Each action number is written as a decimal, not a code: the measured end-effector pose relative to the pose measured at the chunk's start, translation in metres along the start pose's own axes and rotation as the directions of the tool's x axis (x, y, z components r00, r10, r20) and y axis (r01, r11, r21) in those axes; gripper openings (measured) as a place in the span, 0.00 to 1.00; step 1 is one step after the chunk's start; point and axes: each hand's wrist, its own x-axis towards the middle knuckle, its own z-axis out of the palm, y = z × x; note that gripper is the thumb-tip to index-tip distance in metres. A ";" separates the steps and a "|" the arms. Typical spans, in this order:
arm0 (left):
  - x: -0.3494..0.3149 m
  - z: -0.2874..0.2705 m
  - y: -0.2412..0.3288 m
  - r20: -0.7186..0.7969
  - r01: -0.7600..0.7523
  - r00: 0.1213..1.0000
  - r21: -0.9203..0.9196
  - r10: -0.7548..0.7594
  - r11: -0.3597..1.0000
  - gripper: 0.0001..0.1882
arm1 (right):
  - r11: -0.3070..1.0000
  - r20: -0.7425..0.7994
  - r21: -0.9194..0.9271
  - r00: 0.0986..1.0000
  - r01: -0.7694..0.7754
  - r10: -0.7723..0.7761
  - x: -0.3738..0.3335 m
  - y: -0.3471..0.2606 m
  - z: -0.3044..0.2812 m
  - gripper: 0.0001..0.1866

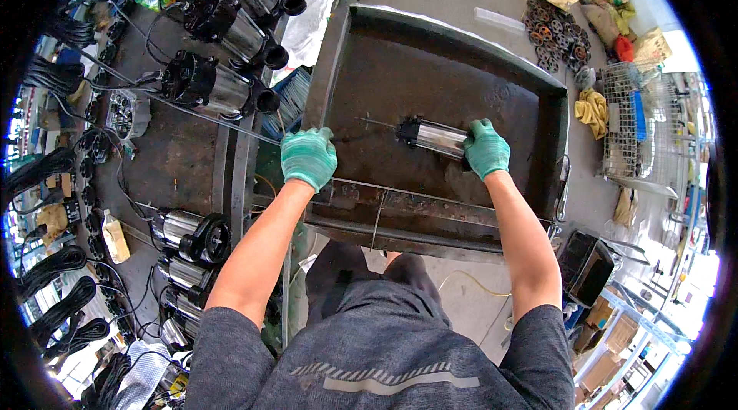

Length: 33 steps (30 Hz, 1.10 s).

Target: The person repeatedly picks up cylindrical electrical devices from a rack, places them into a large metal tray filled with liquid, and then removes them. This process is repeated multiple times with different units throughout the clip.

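Observation:
In the dark, shallow metal tray (pixel 430 234) lies a silver cylindrical pump motor (pixel 440 138) with a black end at its left and a thin shaft or wire beyond it. My right hand (pixel 487 150), in a green glove, is closed around the motor's right end. My left hand (pixel 309 158), gloved alike, is curled shut at the tray's left rim. A thin rod or cable runs up to its knuckles, but its fingers hide whatever they hold.
Several similar pump motors (pixel 204 85) with black cables stand on the bench at left; more lie at lower left. A bundle of thin rods (pixel 290 98) is beside the tray. On the floor at right are a pile of round metal parts (pixel 555 35) and a wire cage (pixel 634 121).

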 end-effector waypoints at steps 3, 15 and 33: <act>0.003 0.004 0.000 -0.029 0.046 0.998 -0.020 -0.047 0.999 0.11 | 1.000 -0.004 0.005 1.000 -0.001 0.001 0.007 -0.002 0.016 0.17; 0.012 0.002 0.003 0.058 0.154 0.986 0.025 -0.155 0.988 0.14 | 0.985 -0.121 0.170 0.992 0.041 -0.020 -0.037 -0.017 0.003 0.18; 0.013 0.001 0.013 0.047 0.286 0.956 0.075 -0.290 0.955 0.16 | 0.871 -0.120 0.217 0.874 -0.440 0.472 -0.109 0.147 0.013 0.18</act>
